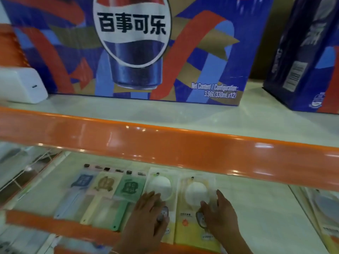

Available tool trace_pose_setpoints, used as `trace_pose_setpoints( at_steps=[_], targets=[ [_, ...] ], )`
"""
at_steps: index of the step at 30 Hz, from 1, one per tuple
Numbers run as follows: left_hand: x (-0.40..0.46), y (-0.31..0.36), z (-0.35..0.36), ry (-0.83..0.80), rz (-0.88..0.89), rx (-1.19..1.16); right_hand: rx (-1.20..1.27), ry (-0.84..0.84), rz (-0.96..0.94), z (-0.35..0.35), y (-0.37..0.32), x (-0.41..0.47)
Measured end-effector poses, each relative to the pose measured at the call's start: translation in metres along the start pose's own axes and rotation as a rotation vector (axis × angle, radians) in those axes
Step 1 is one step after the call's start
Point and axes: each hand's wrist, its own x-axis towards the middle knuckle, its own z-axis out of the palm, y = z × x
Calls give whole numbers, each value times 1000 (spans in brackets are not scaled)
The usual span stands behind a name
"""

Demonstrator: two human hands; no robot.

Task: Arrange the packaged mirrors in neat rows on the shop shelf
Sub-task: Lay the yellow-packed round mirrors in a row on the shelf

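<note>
Head view shows us pressing our left hand (148, 215) and right hand (218, 211), fingers flat, gripping nothing, on two round packaged mirrors (197, 197) lying side by side on the lower shelf (256, 208). We judge them light, slippery and fragile; better slid by the card edges.

Five packaged mirrors (126, 187) in the row, two drink cartons (139, 52) above, one white box (23, 85)
</note>
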Motion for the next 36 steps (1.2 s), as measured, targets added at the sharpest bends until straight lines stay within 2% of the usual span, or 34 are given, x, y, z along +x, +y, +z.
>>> trace_pose_setpoints(
  at_steps=[4,8,14,24,36],
  targets=[
    [0,-1,3,1,17,-4,-197,44,-93,8,3,-12],
    [-1,-2,2,-10,30,13,-142,204,-176,14,7,-15],
    [-2,-2,4,-21,41,60,-148,249,-246,18,14,-12],
    [-3,-1,5,-30,34,36,82,191,-203,12,20,-13],
    [-5,1,3,-24,25,37,111,173,-248,12,22,-13]
  ],
)
